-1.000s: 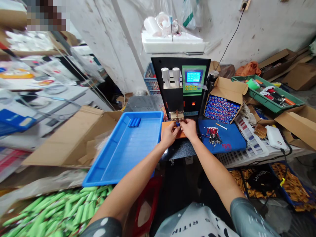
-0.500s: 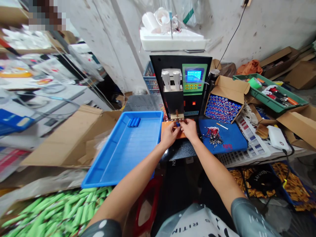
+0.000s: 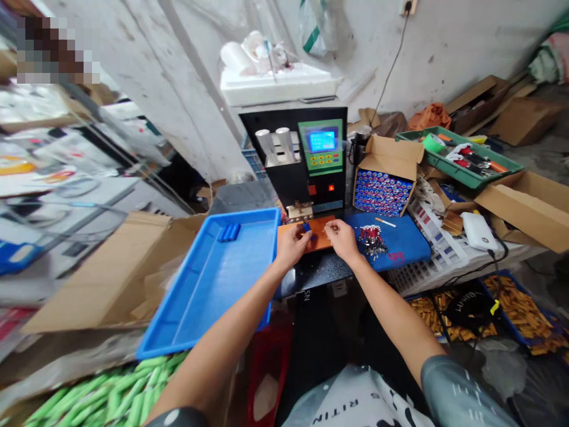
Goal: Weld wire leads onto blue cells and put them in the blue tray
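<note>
While gripping a small blue cylinder [image 3: 306, 227] in the curled fingers of the left hand [image 3: 291, 244], has the right hand [image 3: 343, 239] half closed just beside it, thumb and fingertips drawn nearly together; cannot tell whether with anything between them. Has both hands apart from each other, over an orange block [image 3: 320, 225], with the cylinder above or on its left part, partly covered by fingers. Directly beyond, a black machine [image 3: 287, 184] with a lit blue screen [image 3: 322, 141] and two silver cylinders [image 3: 276, 145] on its front. To the left, near the left forearm, a blue tray [image 3: 213, 284] with a short row of blue cells [image 3: 229, 232] at its far end. To the right, a blue cloth [image 3: 404, 249] bearing a bundle of red and black wires [image 3: 372, 240] and a thin white stick [image 3: 385, 222]. Behind the cloth, an open cardboard box [image 3: 391, 154] packed with blue-wrapped cells [image 3: 383, 193]. Farther right, a green crate [image 3: 473, 169]; at lower left, a heap of green packs [image 3: 120, 391].
</note>
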Available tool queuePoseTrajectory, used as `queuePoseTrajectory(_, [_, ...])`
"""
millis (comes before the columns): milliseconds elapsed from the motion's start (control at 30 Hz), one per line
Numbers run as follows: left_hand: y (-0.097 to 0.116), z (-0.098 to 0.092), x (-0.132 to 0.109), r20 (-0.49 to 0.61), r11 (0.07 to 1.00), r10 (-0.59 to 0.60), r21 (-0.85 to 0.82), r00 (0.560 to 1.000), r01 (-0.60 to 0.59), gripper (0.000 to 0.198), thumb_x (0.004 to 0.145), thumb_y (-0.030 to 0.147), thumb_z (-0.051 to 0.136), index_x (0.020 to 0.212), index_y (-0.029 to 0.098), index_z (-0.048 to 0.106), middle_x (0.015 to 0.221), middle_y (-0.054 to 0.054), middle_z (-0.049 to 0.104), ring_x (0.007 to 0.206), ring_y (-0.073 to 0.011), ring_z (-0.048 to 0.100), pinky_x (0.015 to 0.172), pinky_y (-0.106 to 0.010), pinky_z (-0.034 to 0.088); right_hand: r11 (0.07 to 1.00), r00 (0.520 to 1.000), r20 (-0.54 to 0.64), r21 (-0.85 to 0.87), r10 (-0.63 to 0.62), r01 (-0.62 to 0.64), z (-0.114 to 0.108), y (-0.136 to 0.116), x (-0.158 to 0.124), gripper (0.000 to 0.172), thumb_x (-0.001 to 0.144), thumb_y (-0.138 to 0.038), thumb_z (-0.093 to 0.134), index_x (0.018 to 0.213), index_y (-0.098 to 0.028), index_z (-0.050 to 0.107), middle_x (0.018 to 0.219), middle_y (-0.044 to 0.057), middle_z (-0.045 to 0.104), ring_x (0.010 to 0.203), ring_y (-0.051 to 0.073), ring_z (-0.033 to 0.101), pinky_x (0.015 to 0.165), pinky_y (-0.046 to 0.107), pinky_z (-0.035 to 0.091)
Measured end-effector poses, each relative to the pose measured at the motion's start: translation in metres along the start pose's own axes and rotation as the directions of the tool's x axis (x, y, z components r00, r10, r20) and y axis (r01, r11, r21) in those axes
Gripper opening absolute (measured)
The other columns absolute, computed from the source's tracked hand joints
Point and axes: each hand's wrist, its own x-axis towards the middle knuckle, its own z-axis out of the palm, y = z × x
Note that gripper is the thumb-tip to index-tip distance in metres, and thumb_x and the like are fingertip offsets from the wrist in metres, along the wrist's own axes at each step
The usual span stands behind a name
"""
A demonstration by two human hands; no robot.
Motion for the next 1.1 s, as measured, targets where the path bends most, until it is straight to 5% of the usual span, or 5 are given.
queuePoseTrajectory(267, [0.063,0.029,-0.001,0.153,0.998,0.058,-0.039,0.987,-0.053,0.038,0.093,0.054,0.050,0.092,0.017,0.058,0.075,-0.004,0.055,0.070,-0.0252,0.054,0.062,-0.033,0.041,0.992,0.936,-0.341,0.058,-0.088,0.114,-0.075,0.005,0.019,0.034,0.090,-0.036,0.052,0.103,-0.006,0.062,0.094,0.005,0.061,0.082,0.004,0.056,0.079,0.013,0.046])
queuePoseTrajectory(467, [0.105,0.111,0.059,0.253,0.906,0.031,-0.415,0.967,0.080,0.043,0.080,0.057,0.070,0.089,0.015,0.062,0.074,-0.004,0.054,0.057,-0.0174,0.046,0.050,-0.026,0.034,0.997,0.749,-0.661,-0.002,-0.055,0.072,-0.187,-0.007,0.059,0.031,0.094,-0.028,0.051,0.113,-0.005,0.059,0.108,0.004,0.060,0.093,0.002,0.053,0.092,0.012,0.042])
queuePoseTrajectory(600, [0.111,0.162,0.105,0.288,0.852,0.018,-0.505,0.958,0.136,0.038,0.069,0.045,0.079,0.084,0.015,0.061,0.071,-0.004,0.056,0.058,-0.0175,0.050,0.051,-0.024,0.039,1.000,0.740,-0.672,-0.019,-0.022,0.012,-0.233,-0.008,0.081,0.037,0.091,-0.028,0.055,0.121,-0.006,0.056,0.111,0.006,0.059,0.092,0.002,0.052,0.092,0.013,0.041])
queuePoseTrajectory(800, [0.125,0.192,0.139,0.215,0.844,-0.077,-0.506,0.973,0.179,0.037,0.074,0.027,0.082,0.096,0.013,0.055,0.078,-0.008,0.064,0.061,-0.0196,0.061,0.053,-0.025,0.050,0.999,0.790,-0.612,-0.051,-0.035,0.005,-0.247,0.006,0.107,0.047,0.087,-0.031,0.063,0.125,-0.007,0.055,0.116,0.008,0.057,0.103,0.007,0.054,0.105,0.021,0.043])
queuePoseTrajectory(1100, [0.128,0.208,0.162,0.133,0.907,-0.145,-0.377,0.980,0.186,0.019,0.081,0.006,0.068,0.088,0.014,0.052,0.071,-0.006,0.063,0.050,-0.0161,0.057,0.044,-0.019,0.044,0.998,0.869,-0.491,-0.039,-0.065,0.053,-0.250,0.024,0.122,0.052,0.089,-0.038,0.059,0.133,-0.011,0.053,0.132,0.009,0.051,0.123,0.013,0.053,0.118,0.031,0.040])
